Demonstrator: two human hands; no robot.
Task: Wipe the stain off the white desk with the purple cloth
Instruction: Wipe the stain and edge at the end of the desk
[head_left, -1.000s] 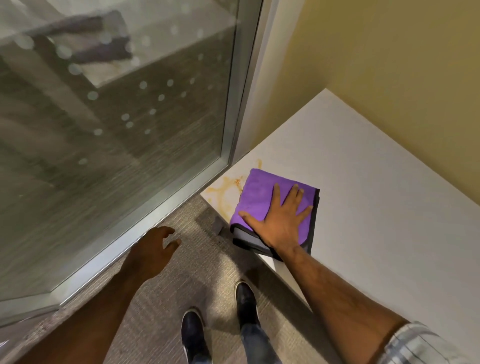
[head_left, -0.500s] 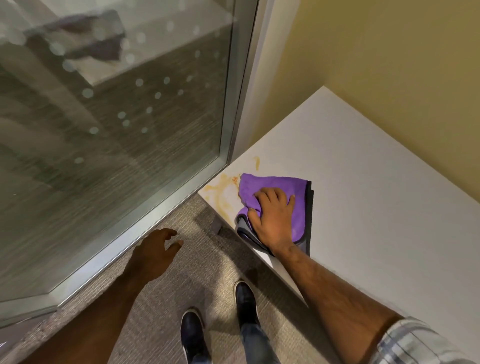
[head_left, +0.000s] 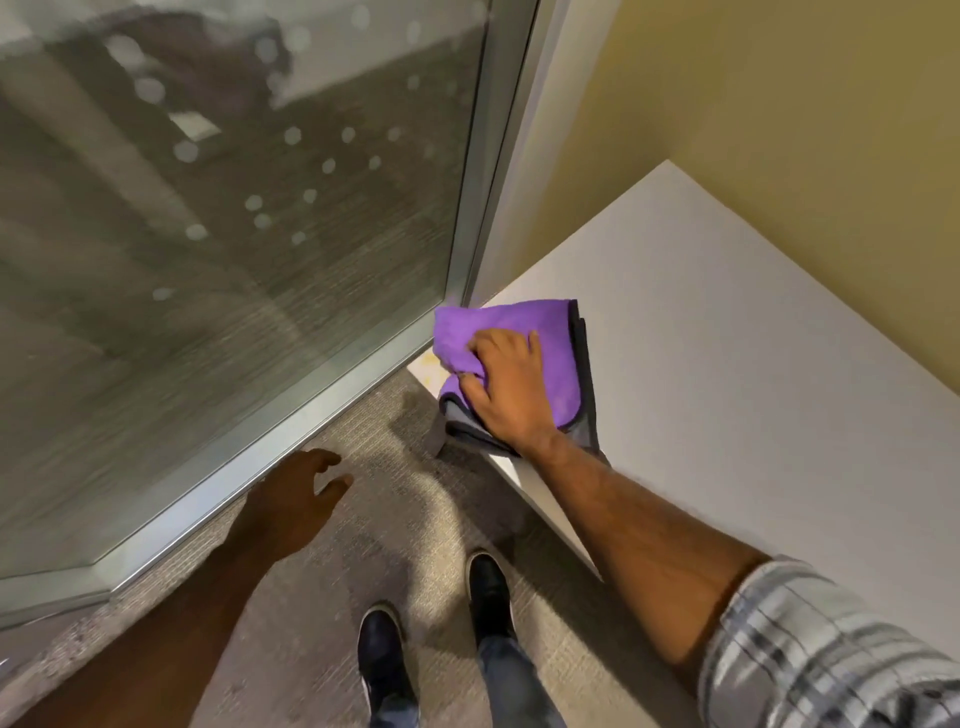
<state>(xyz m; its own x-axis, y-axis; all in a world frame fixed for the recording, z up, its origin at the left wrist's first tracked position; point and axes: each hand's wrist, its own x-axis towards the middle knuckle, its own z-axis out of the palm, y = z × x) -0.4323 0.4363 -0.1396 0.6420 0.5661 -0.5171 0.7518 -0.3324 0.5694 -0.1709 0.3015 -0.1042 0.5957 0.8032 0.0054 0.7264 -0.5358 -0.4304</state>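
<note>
**Cloth Pushed Over the Corner Stain**

The purple cloth (head_left: 511, 332) lies bunched on the near-left corner of the white table (head_left: 727, 338), its gray underside hanging a little past the front edge. The right hand (head_left: 511, 389) presses down on it; this grip is narrow, the fingers (head_left: 480, 345) curled into the fabric and gathering a fold of it rather than lying flat. The cloth reaches beyond the fingertips toward the glass and the corner, so most of the purple sits ahead of and to the left of the grip, with a smaller part under the palm and trailing back toward the wrist.

Only 1 small patch of the yellowish stain (head_left: 428, 364) shows, just left of the grip at the table's left edge, touching the cloth's border. Whether more of it lies hidden under the fabric cannot be told. By my reading, wiping is under way and not finished: the exposed patch sits sideways from the grip, so the coming stroke would need to carry the cloth leftward and slightly toward the person to cover it. The cloth's long axis runs roughly from the front edge away toward the corner, across that direction.

The left hand (head_left: 296, 499) hangs well apart over the carpet (head_left: 311, 649), fingers loosely spread and holding nothing; the right hand is plainly the nearer 1. The glass panel (head_left: 234, 234) stands just beyond the corner.
</note>
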